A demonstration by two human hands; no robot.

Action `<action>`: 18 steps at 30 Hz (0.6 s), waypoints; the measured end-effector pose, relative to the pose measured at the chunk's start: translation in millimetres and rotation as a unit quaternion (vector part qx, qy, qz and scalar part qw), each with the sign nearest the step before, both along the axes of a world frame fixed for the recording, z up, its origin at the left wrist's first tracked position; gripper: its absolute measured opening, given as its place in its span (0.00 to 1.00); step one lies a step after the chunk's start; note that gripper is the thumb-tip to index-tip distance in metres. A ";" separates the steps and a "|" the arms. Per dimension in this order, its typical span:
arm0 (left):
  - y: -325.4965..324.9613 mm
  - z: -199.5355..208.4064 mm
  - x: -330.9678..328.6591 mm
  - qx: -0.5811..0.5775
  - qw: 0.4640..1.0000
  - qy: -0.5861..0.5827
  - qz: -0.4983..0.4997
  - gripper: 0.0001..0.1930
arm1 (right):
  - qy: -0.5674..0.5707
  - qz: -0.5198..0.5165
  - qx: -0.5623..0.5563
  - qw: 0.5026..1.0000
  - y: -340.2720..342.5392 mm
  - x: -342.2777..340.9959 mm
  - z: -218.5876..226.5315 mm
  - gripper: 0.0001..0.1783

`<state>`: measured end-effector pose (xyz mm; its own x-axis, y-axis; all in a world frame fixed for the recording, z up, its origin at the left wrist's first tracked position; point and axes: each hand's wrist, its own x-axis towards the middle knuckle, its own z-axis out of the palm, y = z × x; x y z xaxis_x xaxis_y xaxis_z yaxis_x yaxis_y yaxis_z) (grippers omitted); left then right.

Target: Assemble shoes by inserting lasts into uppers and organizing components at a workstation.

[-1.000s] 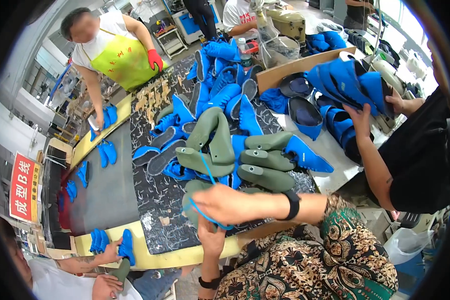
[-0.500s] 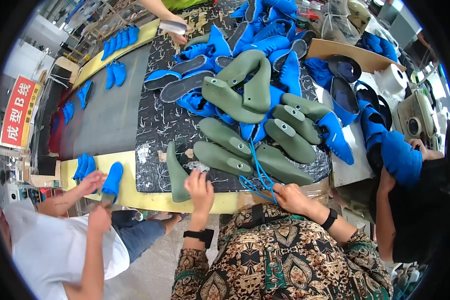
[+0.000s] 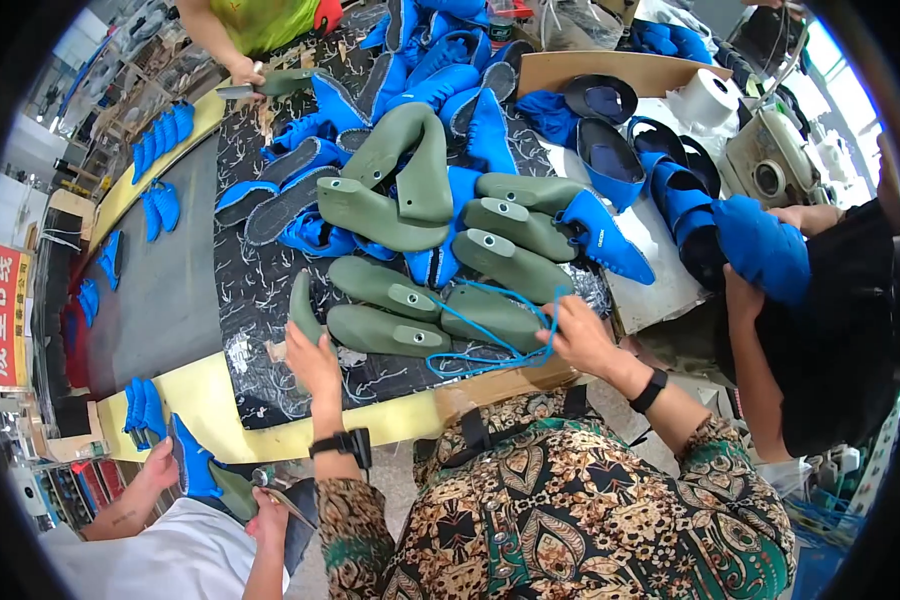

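- While the right hand point(image 3: 582, 338) pinches the blue cord point(image 3: 472, 324) between thumb and fingertips, the crossed green lasts point(image 3: 382, 220) lie in the middle of the heap and serve as the reference for all positions below.
- Blue cord: on the wearer's side and to the right of the reference; its loops run across the short green last point(image 3: 495, 318), and one loop hangs lower, toward the wearer.
- Left hand point(image 3: 313, 362): on the wearer's side and to the left of the reference; its fingers meet the lower end of the curved green last point(image 3: 304, 308). Whether they are closed on it cannot be told.
- Paired green lasts point(image 3: 382, 328): directly on the wearer's side of the reference, side by side, between the two hands.
- Blue uppers point(image 3: 440, 90): piled mainly on the far side of the reference.
- White roll point(image 3: 710, 98): well to the right of the reference, on the far side.
- Co-worker in black point(image 3: 830, 330): far right of the reference, holding a blue upper piece point(image 3: 765, 248).
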<state>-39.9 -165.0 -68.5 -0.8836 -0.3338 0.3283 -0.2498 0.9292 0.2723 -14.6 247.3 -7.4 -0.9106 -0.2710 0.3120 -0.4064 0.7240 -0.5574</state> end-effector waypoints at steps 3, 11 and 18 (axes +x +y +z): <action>18.6 14.0 -20.0 -0.007 0.997 0.023 -0.074 0.29 | -0.153 0.034 0.080 0.984 -3.4 2.4 -13.1 0.24; 97.5 22.2 23.2 0.147 0.975 0.037 -0.163 0.21 | -0.097 0.080 0.009 0.992 -51.7 -0.6 -31.1 0.19; 92.7 12.1 20.1 0.268 0.945 0.011 -0.186 0.20 | 0.020 0.102 0.015 0.994 -112.1 -25.8 -33.2 0.14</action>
